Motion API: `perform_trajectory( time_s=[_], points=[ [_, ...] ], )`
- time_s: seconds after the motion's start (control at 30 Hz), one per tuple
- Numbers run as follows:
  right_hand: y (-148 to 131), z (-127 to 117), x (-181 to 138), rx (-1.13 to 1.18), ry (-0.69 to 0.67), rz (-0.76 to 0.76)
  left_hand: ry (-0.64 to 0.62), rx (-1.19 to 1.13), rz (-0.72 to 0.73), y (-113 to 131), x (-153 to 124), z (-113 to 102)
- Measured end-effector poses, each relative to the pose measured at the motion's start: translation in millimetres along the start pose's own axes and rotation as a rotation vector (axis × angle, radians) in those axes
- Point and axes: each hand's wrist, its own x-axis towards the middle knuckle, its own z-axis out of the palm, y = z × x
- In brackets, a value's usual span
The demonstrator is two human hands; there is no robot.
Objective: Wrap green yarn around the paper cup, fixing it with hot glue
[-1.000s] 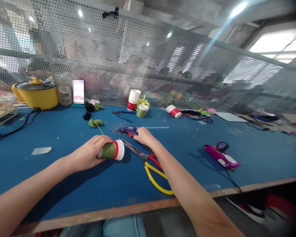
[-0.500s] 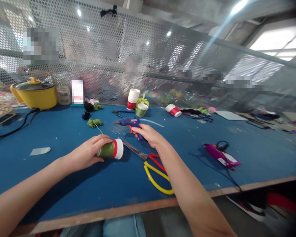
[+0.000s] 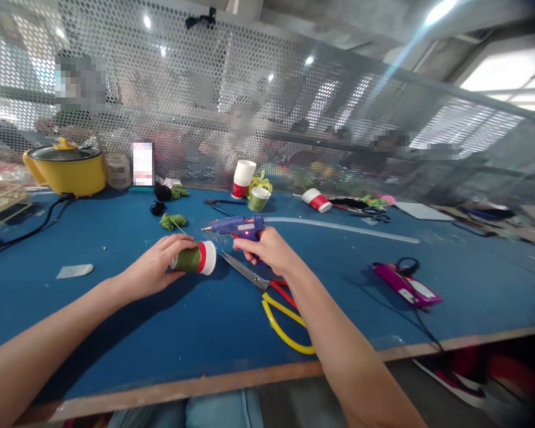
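My left hand is wrapped round a paper cup tipped on its side. Green yarn covers the cup's lower part, with a red band and a white rim beyond it. From the cup a strand runs back to a green yarn ball. In my right hand is a blue hot glue gun, its nozzle pointing left above the cup. A long clear glue stick sticks out of its back. Large scissors with red and yellow handles lie partly under my right forearm.
A yellow electric pot, a jar and a phone stand at the back left. Stacked cups, a green-wrapped cup and a tipped cup are along the mesh partition. A purple box with a cable lies right.
The glue gun has turned more level, and its long glue stick now shows fully out to the right. The cup in my left hand has shifted slightly left and up.
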Motion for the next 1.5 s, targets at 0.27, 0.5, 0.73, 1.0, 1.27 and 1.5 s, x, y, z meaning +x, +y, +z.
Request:
perform_trajectory(
  time_s=[0.27,0.5,0.73,1.0,1.27,1.5],
  points=[
    [-8.6,3.3,-10.2,-0.177,-0.019,0.013,0.008,-0.012,-0.004,-1.6,-0.7,1.4],
    [-7.1,4.9,-9.7,-0.199,-0.013,0.005,0.0,-0.009,0.001,-1.2,-0.4,0.3],
    [-8.1,4.9,-10.8,-0.229,-0.007,0.021,0.004,-0.012,0.001,-0.9,-0.7,0.1],
    [-8.2,3.5,-11.2,-0.253,-0.019,0.024,0.012,-0.031,-0.023,-3.6,-1.4,1.9],
    [-9.1,2.8,-12.5,-0.254,-0.026,0.017,0.019,-0.024,-0.03,-4.0,-1.6,2.3],
    [-9.7,4.4,-10.4,-0.221,-0.018,0.003,0.015,-0.018,-0.033,-3.0,-2.1,2.2]
  ],
)
